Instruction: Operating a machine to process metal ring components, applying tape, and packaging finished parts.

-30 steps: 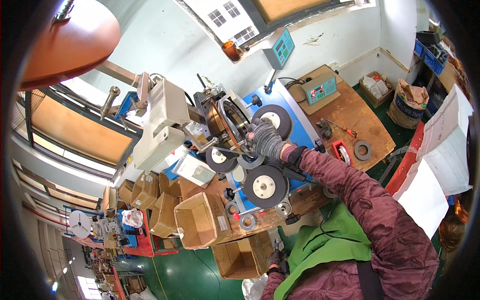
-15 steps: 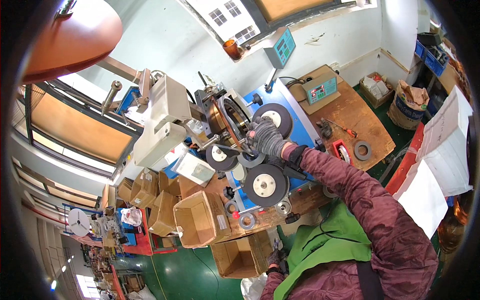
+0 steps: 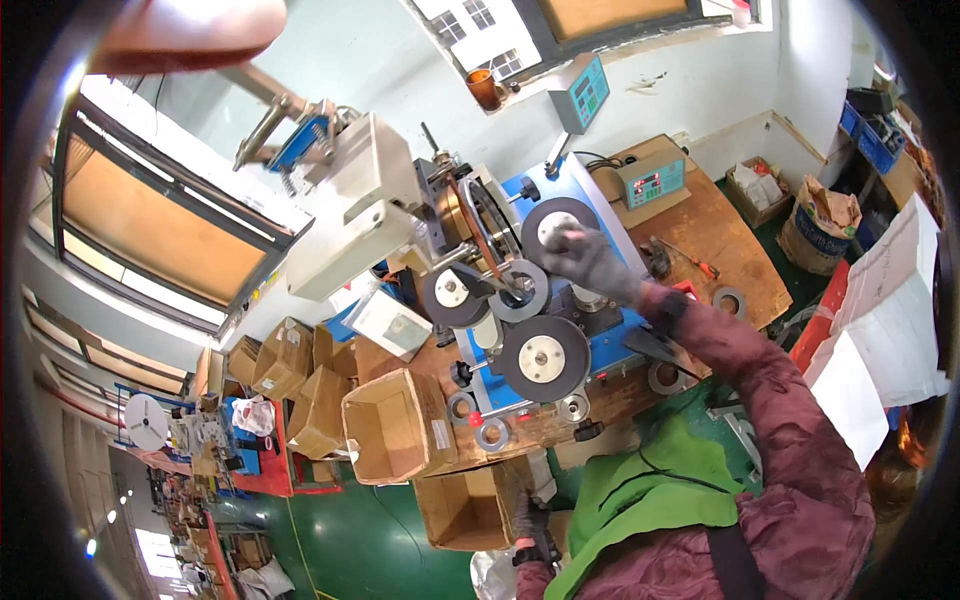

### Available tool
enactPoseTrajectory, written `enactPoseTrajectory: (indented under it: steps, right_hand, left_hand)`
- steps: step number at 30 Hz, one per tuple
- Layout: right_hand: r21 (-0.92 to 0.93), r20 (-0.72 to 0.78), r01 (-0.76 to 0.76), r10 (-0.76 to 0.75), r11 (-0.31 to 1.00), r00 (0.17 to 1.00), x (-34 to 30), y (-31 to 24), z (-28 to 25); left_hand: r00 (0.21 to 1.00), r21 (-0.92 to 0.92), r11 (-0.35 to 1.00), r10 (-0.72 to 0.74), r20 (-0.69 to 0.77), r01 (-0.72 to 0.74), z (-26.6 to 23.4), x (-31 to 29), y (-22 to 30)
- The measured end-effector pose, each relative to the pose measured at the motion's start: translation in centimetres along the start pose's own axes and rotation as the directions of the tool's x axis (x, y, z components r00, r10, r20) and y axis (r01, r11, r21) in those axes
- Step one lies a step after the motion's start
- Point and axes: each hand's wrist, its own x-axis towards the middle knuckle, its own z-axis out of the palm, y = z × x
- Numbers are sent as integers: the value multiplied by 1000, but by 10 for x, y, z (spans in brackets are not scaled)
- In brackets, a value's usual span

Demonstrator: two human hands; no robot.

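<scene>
Several items, listed from left to right. Stack of open brown cardboard boxes (image 3: 300, 385) at lower left, with one larger open carton (image 3: 395, 428) standing against the table (image 3: 720, 235) edge; light and stiff, nothing visible inside. Cream-coloured machine housing (image 3: 360, 205) above them, rigid and fixed. Winding machine (image 3: 500, 270) on a blue base at centre, carrying a copper-coloured ring coil (image 3: 470, 215) and three dark round discs: a small one (image 3: 450, 295), a large lower one (image 3: 545, 358), and an upper disc (image 3: 555, 225) to the right. Left hand (image 3: 530, 520), gloved, low in the picture beside a carton; how far it is closed cannot be told, nor whether it holds anything. Right hand (image 3: 590, 262), in a grey glove, fingers spread fairly open and laid flat on the upper disc's lower right face, pressing rather than gripping. Upper disc: mounted on the machine's spindle, judged heavy, stiff and smooth-faced, likely slippery under a glove; best taken by the rim with fingers wrapped round the edge. Teal-panelled control box (image 3: 652, 182) and loose dark rings (image 3: 727, 298) on the wooden table at right. White sheets (image 3: 880, 330) at far right.
</scene>
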Motion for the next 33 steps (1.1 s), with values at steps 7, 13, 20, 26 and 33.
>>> enactPoseTrajectory:
  steps: [7,13,20,26,33]
  right_hand:
    - [330,738,-304,-44,894,674,-138,-97,19]
    - [206,770,-772,386,602,507,-223,-102,75]
    - [123,698,-953,658,278,282,-270,-113,77]
    - [-20,615,-973,770,231,170,-307,-135,103]
    - [-175,578,-957,811,230,89,-316,-135,120]
  left_hand:
    - [923,56,986,126,363,-157,187,-139,68]
    - [699,569,758,-219,681,-317,220,-130,61]
    - [868,906,-32,274,415,-423,44,42,76]
    - [737,764,-579,378,560,-284,57,106,132]
    - [592,613,-697,331,735,-372,51,162,111]
